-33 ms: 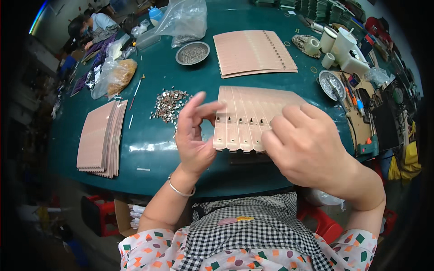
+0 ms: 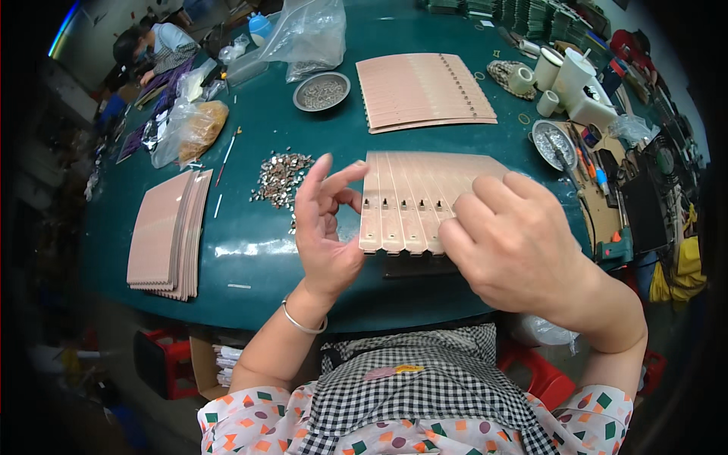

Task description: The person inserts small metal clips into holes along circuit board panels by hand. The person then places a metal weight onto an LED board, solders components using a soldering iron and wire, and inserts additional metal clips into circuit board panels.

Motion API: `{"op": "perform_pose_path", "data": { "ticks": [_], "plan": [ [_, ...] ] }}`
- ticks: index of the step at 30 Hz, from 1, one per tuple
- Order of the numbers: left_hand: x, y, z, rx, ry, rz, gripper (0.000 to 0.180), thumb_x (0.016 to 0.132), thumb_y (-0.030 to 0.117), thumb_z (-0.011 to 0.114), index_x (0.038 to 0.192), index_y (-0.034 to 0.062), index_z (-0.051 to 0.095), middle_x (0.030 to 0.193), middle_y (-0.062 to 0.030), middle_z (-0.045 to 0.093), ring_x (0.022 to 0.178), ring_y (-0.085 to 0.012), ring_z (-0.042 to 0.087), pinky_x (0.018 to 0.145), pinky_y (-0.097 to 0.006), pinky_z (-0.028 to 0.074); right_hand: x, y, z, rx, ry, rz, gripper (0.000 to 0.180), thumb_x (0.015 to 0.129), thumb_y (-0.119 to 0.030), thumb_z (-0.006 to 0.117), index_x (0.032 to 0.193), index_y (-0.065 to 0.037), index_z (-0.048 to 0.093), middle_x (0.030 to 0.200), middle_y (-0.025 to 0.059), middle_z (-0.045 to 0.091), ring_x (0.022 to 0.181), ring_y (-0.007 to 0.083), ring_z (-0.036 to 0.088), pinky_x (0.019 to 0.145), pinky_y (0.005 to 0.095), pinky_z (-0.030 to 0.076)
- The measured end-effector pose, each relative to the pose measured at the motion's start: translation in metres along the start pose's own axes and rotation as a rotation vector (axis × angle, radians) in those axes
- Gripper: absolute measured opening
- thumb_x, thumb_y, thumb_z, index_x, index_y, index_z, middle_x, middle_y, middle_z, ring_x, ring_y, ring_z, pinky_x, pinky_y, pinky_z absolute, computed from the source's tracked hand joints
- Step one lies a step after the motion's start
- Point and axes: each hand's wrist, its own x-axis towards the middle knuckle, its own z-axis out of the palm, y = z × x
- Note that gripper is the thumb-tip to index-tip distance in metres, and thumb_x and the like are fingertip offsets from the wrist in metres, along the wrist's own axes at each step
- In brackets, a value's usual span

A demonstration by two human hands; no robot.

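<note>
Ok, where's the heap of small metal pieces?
In the head view, the heap lies on the green table, left of centre, left of the left hand and below the bowl.

The right grip (image 2: 512, 243) covers the right side of the raised pink board (image 2: 409, 178); its curled fingertips, and anything between them, are out of sight. At the left grip (image 2: 330, 246), the thumb tip cannot be made out against the board's edge. A dark object (image 2: 425, 268) beneath the board is mostly hidden. Single bits in the metal pile (image 2: 282, 180) are too small to identify. The top edge cuts off the clear bag (image 2: 315, 34); the bottom edge crops the patterned sleeves (image 2: 246, 421).
</note>
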Motion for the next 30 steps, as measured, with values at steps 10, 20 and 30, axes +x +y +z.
{"op": "perform_pose_path", "data": {
  "ticks": [10, 20, 30],
  "plan": [
    [-0.054, 0.003, 0.041, 0.64, -0.611, -0.025, 0.062, 0.075, 0.034, 0.08, 0.124, 0.0039, 0.058, 0.112, -0.0118, 0.061, 0.102, -0.0308, 0.055, 0.087, -0.04, 0.044, -0.088, 0.042, -0.009, 0.117, 0.516, 0.682, 0.015, 0.095, -0.006, 0.063, 0.085, 0.005, 0.061, 0.067, 0.0101, 0.054, 0.056, 0.0206, 0.05, 0.052, 0.0317, 0.039],
    [-0.065, -0.002, 0.043, 0.844, -0.743, -0.025, 0.035, 0.076, 0.022, 0.076, 0.103, 0.0047, 0.061, 0.098, -0.0102, 0.055, 0.097, -0.0279, 0.053, 0.077, -0.04, 0.044, -0.178, 0.014, 0.035, 0.438, 0.85, 1.296, 0.029, 0.103, -0.017, 0.055, 0.082, 0.003, 0.057, 0.073, -0.005, 0.053, 0.07, 0.0025, 0.041, 0.059, 0.0229, 0.035],
    [-0.068, 0.063, -0.091, 0.85, -0.392, -0.355, 0.034, 0.075, 0.011, 0.077, 0.105, 0.0023, 0.063, 0.092, -0.0158, 0.056, 0.089, -0.0367, 0.056, 0.077, -0.044, 0.048, -0.16, -0.058, 0.08, 1.177, 0.976, 1.584, 0.022, 0.103, -0.022, 0.054, 0.114, -0.003, 0.058, 0.079, 0.0003, 0.064, 0.05, 0.0021, 0.051, 0.035, 0.0184, 0.034]
  ]
}}
